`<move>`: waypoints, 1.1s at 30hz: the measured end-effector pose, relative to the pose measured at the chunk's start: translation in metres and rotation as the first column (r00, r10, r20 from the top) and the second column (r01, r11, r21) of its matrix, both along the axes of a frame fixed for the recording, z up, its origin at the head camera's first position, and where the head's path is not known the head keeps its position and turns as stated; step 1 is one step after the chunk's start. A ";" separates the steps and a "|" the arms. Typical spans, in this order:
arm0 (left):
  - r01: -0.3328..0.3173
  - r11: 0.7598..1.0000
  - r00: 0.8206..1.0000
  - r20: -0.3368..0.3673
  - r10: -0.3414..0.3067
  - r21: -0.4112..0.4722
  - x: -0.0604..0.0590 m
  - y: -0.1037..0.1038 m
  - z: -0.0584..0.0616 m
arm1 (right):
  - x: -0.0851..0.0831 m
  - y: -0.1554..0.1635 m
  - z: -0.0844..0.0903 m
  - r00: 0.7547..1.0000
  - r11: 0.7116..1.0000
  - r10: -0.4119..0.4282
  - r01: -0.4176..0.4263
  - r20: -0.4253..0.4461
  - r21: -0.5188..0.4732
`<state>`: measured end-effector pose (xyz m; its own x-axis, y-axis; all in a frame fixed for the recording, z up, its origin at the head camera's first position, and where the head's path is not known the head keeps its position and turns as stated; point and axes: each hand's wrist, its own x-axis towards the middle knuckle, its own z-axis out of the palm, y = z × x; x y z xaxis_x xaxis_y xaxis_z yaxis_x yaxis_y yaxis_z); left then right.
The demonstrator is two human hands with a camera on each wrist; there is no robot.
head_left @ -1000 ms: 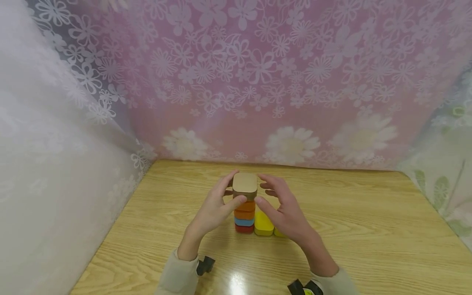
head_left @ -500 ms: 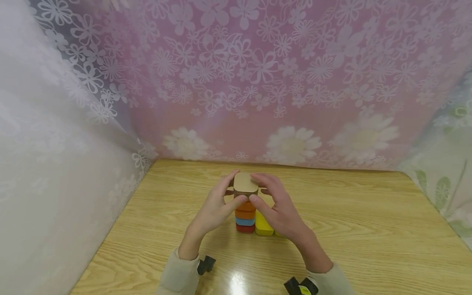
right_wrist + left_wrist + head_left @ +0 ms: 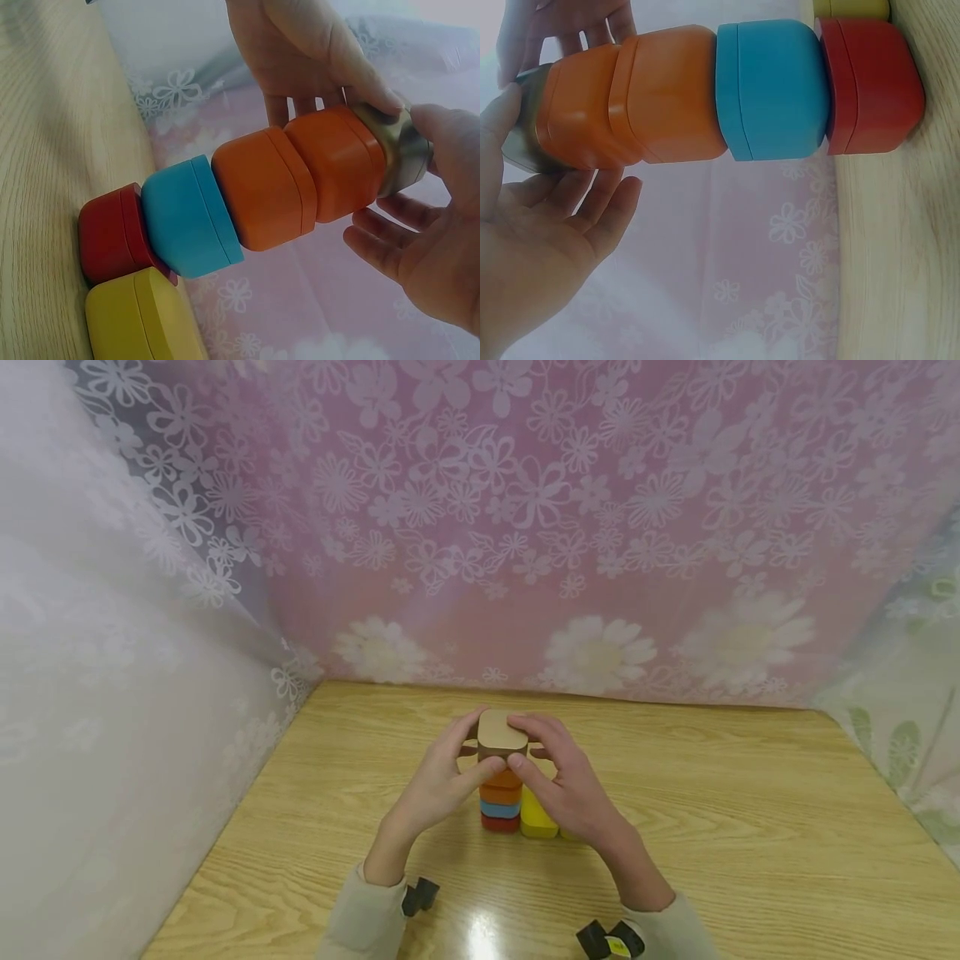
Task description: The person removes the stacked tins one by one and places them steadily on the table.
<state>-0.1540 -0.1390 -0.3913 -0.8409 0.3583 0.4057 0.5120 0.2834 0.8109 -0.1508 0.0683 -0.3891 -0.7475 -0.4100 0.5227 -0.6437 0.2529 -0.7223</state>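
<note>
Small rounded-square lidded tins stand in a single tower on the table. From the bottom come a red tin, a blue tin, an orange tin, a second orange tin and a gold tin on top. My left hand holds the gold tin from the left, thumb at its front and fingers round the far side. From the right, my right hand holds the same tin, thumb at the front and index finger over the top edge. The gold tin looks slightly askew on the orange one below.
A yellow tin stands beside the red one on the right. Another yellow tin is mostly hidden behind my right wrist. The wooden table ends at a pink floral curtain, with a white cloth along the left.
My right hand has moved left onto the gold tin; a second ago it stood just off its right side. Left hand and tower have hardly moved.
</note>
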 end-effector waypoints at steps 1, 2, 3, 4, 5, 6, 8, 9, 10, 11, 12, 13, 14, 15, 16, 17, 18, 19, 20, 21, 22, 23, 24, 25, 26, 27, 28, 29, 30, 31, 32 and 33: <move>-0.001 1.000 1.000 0.000 0.001 -0.001 0.000 0.000 0.000 | 0.000 0.000 0.000 1.000 1.000 0.001 -0.001 0.001 -0.002; 0.001 1.000 1.000 -0.001 -0.001 0.000 -0.001 0.000 -0.001 | -0.001 0.000 0.000 1.000 1.000 0.002 -0.002 0.004 -0.005; 0.003 1.000 1.000 0.000 -0.003 -0.001 -0.001 0.000 -0.001 | -0.001 0.000 0.000 1.000 1.000 0.003 -0.003 0.004 -0.006; 0.004 1.000 1.000 -0.001 -0.004 -0.001 -0.001 -0.001 -0.001 | -0.001 0.000 0.000 1.000 1.000 0.002 -0.002 0.006 -0.005; 0.005 1.000 1.000 -0.001 -0.005 0.000 -0.001 -0.001 -0.002 | -0.001 0.000 0.000 1.000 1.000 0.002 -0.001 0.011 -0.006; 0.006 1.000 1.000 0.000 -0.006 0.001 -0.001 -0.001 -0.002 | -0.001 0.000 0.000 1.000 1.000 0.000 0.000 0.017 -0.007; 0.008 1.000 1.000 0.004 -0.008 0.004 -0.001 -0.001 -0.002 | 0.000 0.000 0.000 1.000 1.000 -0.001 0.001 0.026 -0.009; 0.009 1.000 1.000 0.006 -0.009 0.004 -0.001 -0.001 -0.002 | 0.000 0.000 0.000 1.000 1.000 -0.003 0.003 0.029 -0.008; 0.007 1.000 1.000 0.009 -0.007 0.002 -0.001 -0.002 -0.003 | -0.001 0.000 0.000 1.000 1.000 -0.004 0.004 0.030 -0.007; 0.006 1.000 1.000 0.012 -0.006 0.001 -0.001 -0.002 -0.003 | -0.001 0.000 0.000 0.999 1.000 -0.005 0.005 0.033 -0.008; 0.007 1.000 1.000 0.015 -0.007 -0.001 -0.001 -0.002 -0.003 | -0.001 0.000 0.000 1.000 1.000 -0.003 0.003 0.031 -0.008; 0.006 1.000 1.000 0.017 -0.006 -0.005 -0.002 -0.003 -0.004 | -0.001 0.000 -0.001 1.000 1.000 -0.002 0.002 0.026 -0.007; 0.006 1.000 1.000 0.016 -0.006 -0.009 -0.002 -0.003 -0.004 | -0.001 0.000 -0.001 1.000 1.000 -0.003 0.003 0.025 -0.005; 0.006 1.000 1.000 0.017 -0.006 -0.014 -0.002 -0.004 -0.004 | -0.002 0.000 -0.001 1.000 1.000 -0.002 0.002 0.023 -0.004; 0.006 1.000 1.000 0.021 -0.006 -0.018 -0.002 -0.004 -0.005 | -0.002 0.000 -0.001 1.000 1.000 -0.001 0.001 0.022 -0.003; 0.008 1.000 1.000 0.025 -0.008 -0.022 -0.002 -0.005 -0.005 | -0.002 0.000 -0.001 1.000 1.000 -0.002 0.002 0.023 -0.003; 0.011 1.000 0.999 0.031 -0.010 -0.025 -0.002 -0.005 -0.006 | -0.002 0.001 -0.001 1.000 1.000 -0.002 0.002 0.021 -0.001; 0.013 0.999 0.999 0.037 -0.012 -0.029 -0.002 -0.006 -0.006 | -0.002 0.001 -0.001 1.000 1.000 -0.004 0.004 0.023 -0.001; 0.016 0.999 0.999 0.045 -0.015 -0.030 -0.002 -0.006 -0.007 | -0.002 0.001 -0.001 1.000 1.000 -0.005 0.005 0.025 -0.001; 0.020 0.999 0.998 0.058 -0.018 -0.031 -0.002 -0.006 -0.007 | -0.002 0.001 -0.001 1.000 1.000 -0.006 0.006 0.026 -0.001; 0.026 0.999 0.997 0.071 -0.024 -0.026 -0.002 -0.007 -0.008 | -0.002 0.001 -0.001 1.000 1.000 -0.006 0.006 0.028 -0.002; 0.032 0.999 0.996 0.085 -0.030 -0.020 -0.002 -0.007 -0.009 | -0.002 0.001 -0.001 1.000 1.000 -0.006 0.006 0.029 -0.003; 0.038 0.999 0.994 0.099 -0.037 -0.013 -0.002 -0.008 -0.009 | -0.002 0.001 -0.001 0.999 1.000 -0.007 0.007 0.031 -0.003; 0.042 0.999 0.993 0.113 -0.041 -0.005 -0.002 -0.008 -0.010 | -0.002 0.001 0.000 0.999 1.000 -0.008 0.008 0.033 -0.004; 0.045 0.999 0.991 0.128 -0.045 0.006 -0.002 -0.008 -0.010 | -0.001 0.001 0.000 0.999 1.000 -0.008 0.008 0.036 -0.005; 0.047 0.999 0.989 0.143 -0.049 0.017 -0.002 -0.008 -0.011 | -0.001 0.001 0.000 0.999 1.000 -0.008 0.008 0.038 -0.005; 0.048 0.998 0.987 0.155 -0.051 0.027 -0.002 -0.009 -0.011 | -0.001 0.000 0.000 0.999 1.000 -0.007 0.007 0.041 -0.006; 0.046 0.998 0.984 0.168 -0.051 0.034 -0.002 -0.009 -0.012 | -0.001 0.000 0.000 0.999 1.000 -0.008 0.008 0.044 -0.006; 0.046 0.998 0.983 0.178 -0.053 0.043 -0.002 -0.009 -0.012 | -0.001 0.000 0.000 0.999 1.000 -0.008 0.008 0.046 -0.007; 0.046 0.998 0.980 0.191 -0.056 0.053 -0.002 -0.009 -0.012 | -0.001 0.000 0.001 0.999 1.000 -0.007 0.008 0.049 -0.008; 0.049 0.997 0.978 0.201 -0.060 0.061 -0.002 -0.009 -0.013 | 0.000 0.000 0.001 0.999 1.000 -0.007 0.007 0.052 -0.010; 0.053 0.996 0.976 0.210 -0.066 0.067 -0.002 -0.009 -0.013 | 0.000 0.000 0.001 0.998 1.000 -0.007 0.007 0.055 -0.012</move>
